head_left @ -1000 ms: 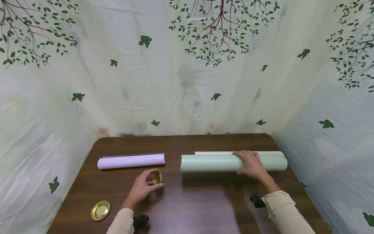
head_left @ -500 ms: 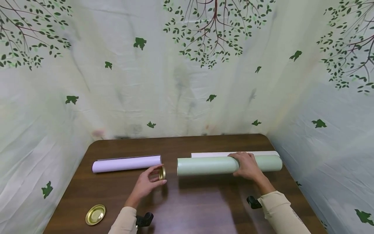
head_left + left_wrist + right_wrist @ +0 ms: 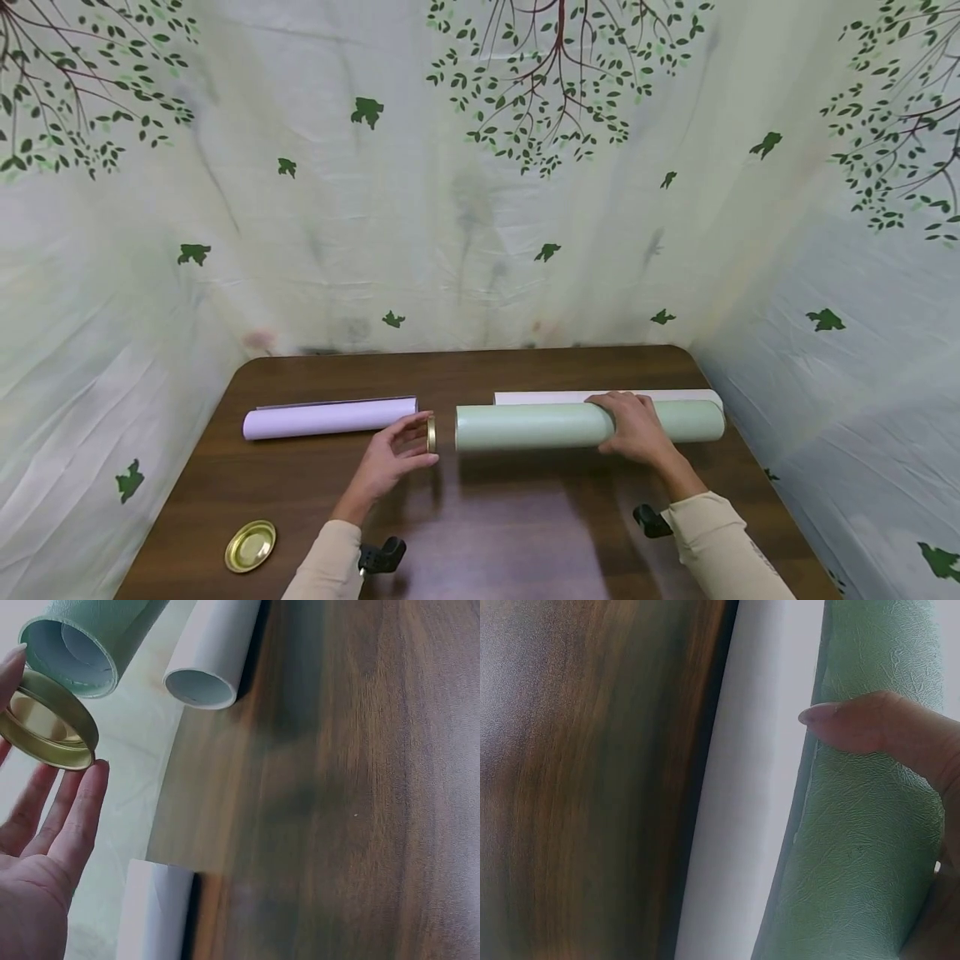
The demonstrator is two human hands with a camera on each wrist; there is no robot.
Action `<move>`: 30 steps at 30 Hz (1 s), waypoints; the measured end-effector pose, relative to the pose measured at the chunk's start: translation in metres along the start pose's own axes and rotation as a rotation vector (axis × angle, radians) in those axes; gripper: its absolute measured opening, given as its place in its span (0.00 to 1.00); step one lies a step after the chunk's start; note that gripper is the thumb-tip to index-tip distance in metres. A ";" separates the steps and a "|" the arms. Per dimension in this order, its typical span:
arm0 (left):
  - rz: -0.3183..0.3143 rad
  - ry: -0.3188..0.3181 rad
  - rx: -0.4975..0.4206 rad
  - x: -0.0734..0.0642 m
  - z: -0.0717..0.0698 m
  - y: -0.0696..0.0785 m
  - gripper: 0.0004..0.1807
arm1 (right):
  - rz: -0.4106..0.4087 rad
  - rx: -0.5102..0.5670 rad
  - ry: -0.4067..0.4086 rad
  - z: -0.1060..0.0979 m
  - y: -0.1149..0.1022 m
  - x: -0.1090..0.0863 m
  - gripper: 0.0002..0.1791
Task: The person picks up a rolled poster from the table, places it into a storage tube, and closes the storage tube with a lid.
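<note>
A round gold metal lid [image 3: 431, 435] is pinched by its rim between the thumb and fingers of my left hand [image 3: 378, 467]. It stands on edge, a small gap short of the left end of a pale green tube [image 3: 532, 427]. In the left wrist view the lid [image 3: 88, 724] overlaps the tube's hollow, uncapped end [image 3: 109, 671]. My right hand [image 3: 637, 429] grips the tube from above, right of its middle, holding it level above the table. The right wrist view has the thumb [image 3: 855, 724] across the tube's textured green surface [image 3: 855, 847].
Behind the green tube lies a white tube [image 3: 540, 397], hollow at its end. A lilac roll [image 3: 330, 418] rests at the back left. Another gold lid [image 3: 251, 547] lies at the front left of the brown wooden table [image 3: 525, 517]. Leaf-printed sheeting [image 3: 420, 208] surrounds the table.
My left hand has carried the lid rightward, close to the green tube's end. The lid has turned from face-on to nearly edge-on. My right hand keeps the same grip.
</note>
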State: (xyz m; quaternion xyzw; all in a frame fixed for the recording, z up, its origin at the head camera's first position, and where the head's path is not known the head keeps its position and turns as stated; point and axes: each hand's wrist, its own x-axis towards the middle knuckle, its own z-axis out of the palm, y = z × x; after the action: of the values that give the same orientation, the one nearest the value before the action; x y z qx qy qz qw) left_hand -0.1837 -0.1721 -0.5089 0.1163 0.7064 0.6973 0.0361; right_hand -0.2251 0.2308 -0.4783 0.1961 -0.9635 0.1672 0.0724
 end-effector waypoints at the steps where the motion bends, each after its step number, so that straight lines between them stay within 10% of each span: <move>1: 0.002 0.000 -0.007 0.001 0.000 0.001 0.38 | -0.003 0.000 0.000 0.000 0.000 0.000 0.39; 30: 0.036 -0.030 -0.084 0.010 0.017 0.004 0.37 | -0.008 -0.019 -0.020 -0.003 -0.006 0.000 0.40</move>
State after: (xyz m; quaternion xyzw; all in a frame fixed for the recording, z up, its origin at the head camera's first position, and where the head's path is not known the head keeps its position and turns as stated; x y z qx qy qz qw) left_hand -0.1889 -0.1530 -0.5046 0.1378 0.6737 0.7250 0.0391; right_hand -0.2228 0.2267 -0.4733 0.2009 -0.9649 0.1560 0.0653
